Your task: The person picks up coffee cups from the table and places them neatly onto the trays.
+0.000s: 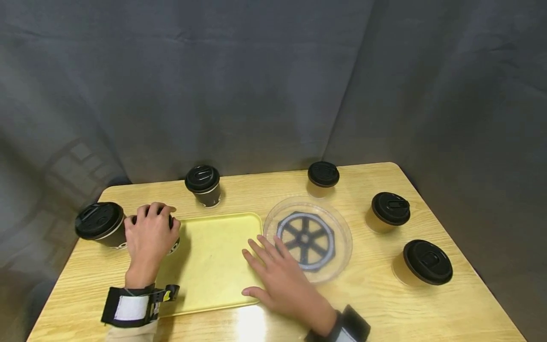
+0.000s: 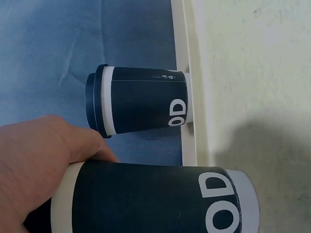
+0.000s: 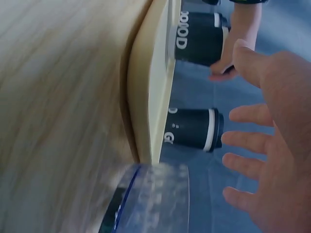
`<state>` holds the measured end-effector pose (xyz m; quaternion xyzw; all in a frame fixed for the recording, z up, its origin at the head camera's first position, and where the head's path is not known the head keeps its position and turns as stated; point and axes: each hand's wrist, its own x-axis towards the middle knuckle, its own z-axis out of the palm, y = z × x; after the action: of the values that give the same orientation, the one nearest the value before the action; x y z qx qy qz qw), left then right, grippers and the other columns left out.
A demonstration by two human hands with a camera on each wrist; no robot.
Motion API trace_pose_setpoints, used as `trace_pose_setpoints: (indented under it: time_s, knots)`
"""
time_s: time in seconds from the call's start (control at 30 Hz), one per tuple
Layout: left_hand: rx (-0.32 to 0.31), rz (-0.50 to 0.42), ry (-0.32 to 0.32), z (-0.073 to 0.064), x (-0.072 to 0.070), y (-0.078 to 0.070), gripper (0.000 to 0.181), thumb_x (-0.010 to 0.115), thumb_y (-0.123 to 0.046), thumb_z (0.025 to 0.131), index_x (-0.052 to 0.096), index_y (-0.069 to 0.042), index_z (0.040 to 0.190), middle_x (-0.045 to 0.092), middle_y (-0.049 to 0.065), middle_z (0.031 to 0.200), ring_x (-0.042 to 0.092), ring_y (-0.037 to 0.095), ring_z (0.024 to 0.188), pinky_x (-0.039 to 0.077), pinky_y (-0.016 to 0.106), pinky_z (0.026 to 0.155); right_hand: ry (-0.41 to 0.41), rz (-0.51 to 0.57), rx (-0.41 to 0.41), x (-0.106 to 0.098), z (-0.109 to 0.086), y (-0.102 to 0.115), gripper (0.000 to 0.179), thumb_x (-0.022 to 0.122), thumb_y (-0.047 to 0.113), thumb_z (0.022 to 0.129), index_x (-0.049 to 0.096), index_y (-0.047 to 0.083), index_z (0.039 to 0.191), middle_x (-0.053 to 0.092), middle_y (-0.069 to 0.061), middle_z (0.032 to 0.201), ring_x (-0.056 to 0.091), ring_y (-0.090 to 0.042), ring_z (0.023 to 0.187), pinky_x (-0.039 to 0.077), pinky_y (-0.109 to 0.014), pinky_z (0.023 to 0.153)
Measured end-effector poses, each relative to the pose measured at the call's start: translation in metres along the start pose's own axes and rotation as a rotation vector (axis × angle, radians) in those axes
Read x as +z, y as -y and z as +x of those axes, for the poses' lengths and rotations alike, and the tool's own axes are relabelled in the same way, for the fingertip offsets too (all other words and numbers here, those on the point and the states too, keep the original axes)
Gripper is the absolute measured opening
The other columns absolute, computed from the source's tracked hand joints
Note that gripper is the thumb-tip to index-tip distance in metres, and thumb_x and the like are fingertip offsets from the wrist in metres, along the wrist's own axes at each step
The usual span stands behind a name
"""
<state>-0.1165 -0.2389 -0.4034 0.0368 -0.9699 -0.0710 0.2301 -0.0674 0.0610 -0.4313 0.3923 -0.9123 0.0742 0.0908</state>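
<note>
My left hand (image 1: 150,232) grips a black paper coffee cup (image 2: 155,199) from above, around its lidded top. That cup stands at the left end of the yellow tray (image 1: 213,261), mostly hidden by the hand in the head view. My right hand (image 1: 284,285) is spread with straight fingers above the tray's right edge and the near-left rim of a round clear plastic container (image 1: 342,256). Nothing is in it. A dark wheel-like shape with spokes (image 1: 305,238) shows in the container. Another black lidded cup (image 1: 104,225) stands just left of my left hand.
Behind the tray stands a black lidded cup (image 1: 204,185). On the right side are brown cups with black lids: one at the back (image 1: 322,178), one farther right (image 1: 386,211), one nearer me (image 1: 420,263). A grey curtain (image 1: 239,95) hangs behind the wooden table (image 1: 363,308).
</note>
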Motion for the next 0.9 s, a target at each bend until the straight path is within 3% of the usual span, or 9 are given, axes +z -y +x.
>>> trace_pose_setpoints:
  time_s: [0.5, 0.9]
  knots:
    - [0.006, 0.000, -0.020, 0.001, 0.003, 0.000, 0.021, 0.060, -0.013, 0.085, 0.071, -0.005, 0.101, 0.064, 0.021, 0.111, 0.052, 0.046, 0.109, 0.037, 0.068, 0.085, 0.079, 0.109, -0.061, 0.006, 0.005, 0.018, 0.072, 0.042, 0.061, 0.095, 0.034, 0.017, 0.152, 0.030, -0.008, 0.160, 0.032, -0.028, 0.147, 0.031, -0.045, 0.119]
    - [0.016, 0.009, -0.052, 0.002, 0.005, 0.001, 0.019, 0.062, -0.013, 0.085, 0.072, -0.004, 0.099, 0.065, 0.020, 0.108, 0.054, 0.045, 0.107, 0.038, 0.068, 0.084, 0.156, 0.062, -0.110, 0.014, 0.009, 0.021, 0.067, 0.039, 0.060, 0.097, 0.041, 0.017, 0.148, 0.039, -0.009, 0.155, 0.040, -0.028, 0.142, 0.039, -0.044, 0.113]
